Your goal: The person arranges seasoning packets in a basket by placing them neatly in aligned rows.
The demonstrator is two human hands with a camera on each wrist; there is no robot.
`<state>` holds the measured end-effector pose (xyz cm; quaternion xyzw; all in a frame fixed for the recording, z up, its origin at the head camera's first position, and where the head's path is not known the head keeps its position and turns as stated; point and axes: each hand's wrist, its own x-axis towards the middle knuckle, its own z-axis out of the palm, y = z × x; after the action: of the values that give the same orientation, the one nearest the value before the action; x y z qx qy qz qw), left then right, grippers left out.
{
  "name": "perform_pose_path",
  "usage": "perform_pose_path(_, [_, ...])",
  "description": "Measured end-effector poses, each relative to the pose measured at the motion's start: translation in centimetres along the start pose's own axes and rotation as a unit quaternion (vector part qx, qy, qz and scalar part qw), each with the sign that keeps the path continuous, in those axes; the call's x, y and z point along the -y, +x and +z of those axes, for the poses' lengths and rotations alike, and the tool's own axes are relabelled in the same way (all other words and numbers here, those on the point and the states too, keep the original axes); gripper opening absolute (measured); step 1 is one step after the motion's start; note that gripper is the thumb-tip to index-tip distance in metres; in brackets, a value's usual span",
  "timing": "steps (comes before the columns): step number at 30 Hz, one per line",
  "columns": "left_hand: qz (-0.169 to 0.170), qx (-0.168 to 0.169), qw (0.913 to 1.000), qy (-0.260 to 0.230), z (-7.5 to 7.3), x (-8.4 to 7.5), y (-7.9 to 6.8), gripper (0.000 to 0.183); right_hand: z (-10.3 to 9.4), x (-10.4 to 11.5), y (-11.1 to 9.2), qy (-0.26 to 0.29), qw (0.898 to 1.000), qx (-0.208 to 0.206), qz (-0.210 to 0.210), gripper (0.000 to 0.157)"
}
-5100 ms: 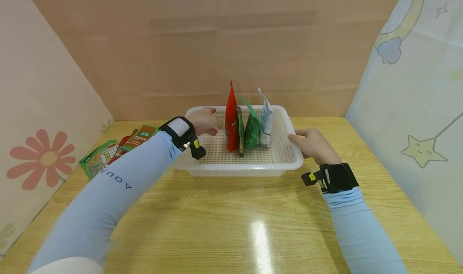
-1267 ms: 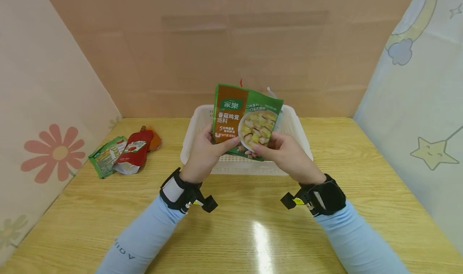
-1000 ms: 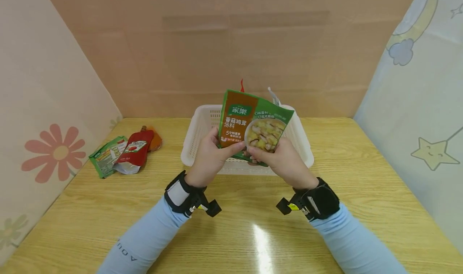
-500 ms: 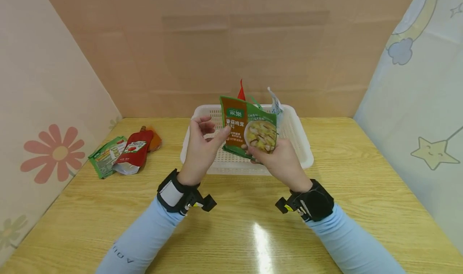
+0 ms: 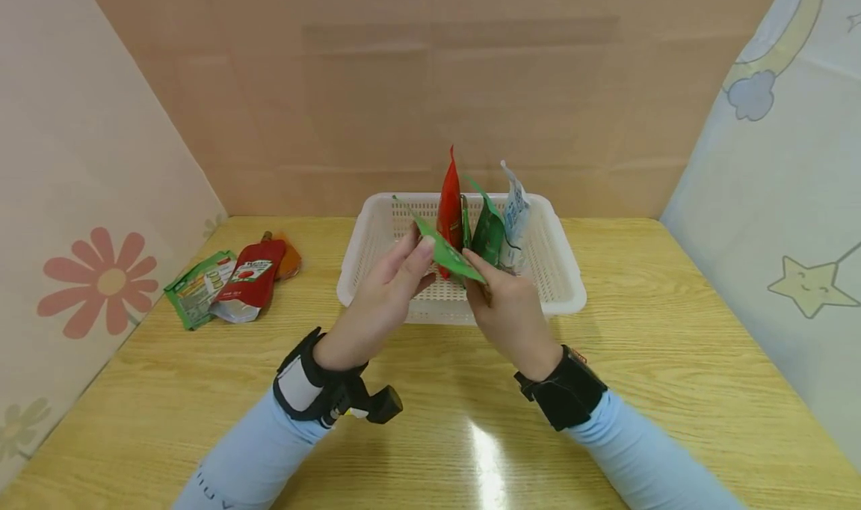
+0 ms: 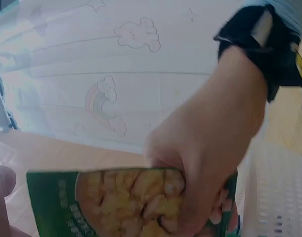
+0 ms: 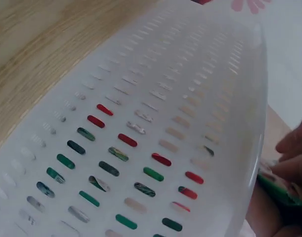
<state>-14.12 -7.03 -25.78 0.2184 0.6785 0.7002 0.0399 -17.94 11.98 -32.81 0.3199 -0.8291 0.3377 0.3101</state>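
Packet (image 5: 452,258) turned edge-on in right grip (image 5: 510,312), left grip (image 5: 382,289) loose, over basket (image 5: 440,315) of pouches (image 5: 489,231)

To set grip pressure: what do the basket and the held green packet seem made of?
Basket: probably moulded plastic, white and satin-smooth, judging by its rounded rim and regular slots.
Green packet: likely thin plastic film, perhaps laminated; it shows a slim edge and printed front; gloss unclear.

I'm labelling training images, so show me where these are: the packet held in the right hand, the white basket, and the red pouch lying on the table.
Held packet (image 6: 123,203): left wrist view, on its food picture.
White basket (image 5: 436,313): head view, on its near wall.
Red pouch (image 5: 252,271): head view, on its label.
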Motion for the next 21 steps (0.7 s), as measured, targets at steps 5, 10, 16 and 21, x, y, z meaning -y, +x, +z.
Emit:
perform_pose_path(5, [-0.044,-0.005,0.9973,-0.058,0.3,-0.6,-0.3,0.053,0.7,0.9,-0.8,-0.057,0.997,0.004,-0.043,0.061])
perform_pose_path(10, [-0.122,-0.028,0.9749,-0.184,0.0,-0.8,-0.3,0.052,1.5,1.3,-1.5,-0.144,0.986,-0.007,-0.085,0.068])
perform_pose_path(16, [-0.157,-0.020,0.9646,-0.211,-0.5,-0.2,0.1,0.055,2.1,1.1,-1.8,-0.182,0.977,-0.020,-0.113,0.062])
perform_pose_path(21, [-0.167,-0.017,0.9636,-0.208,-0.9,0.1,0.3,0.058,1.8,1.2,-1.5,-0.164,0.981,0.004,-0.100,0.068])
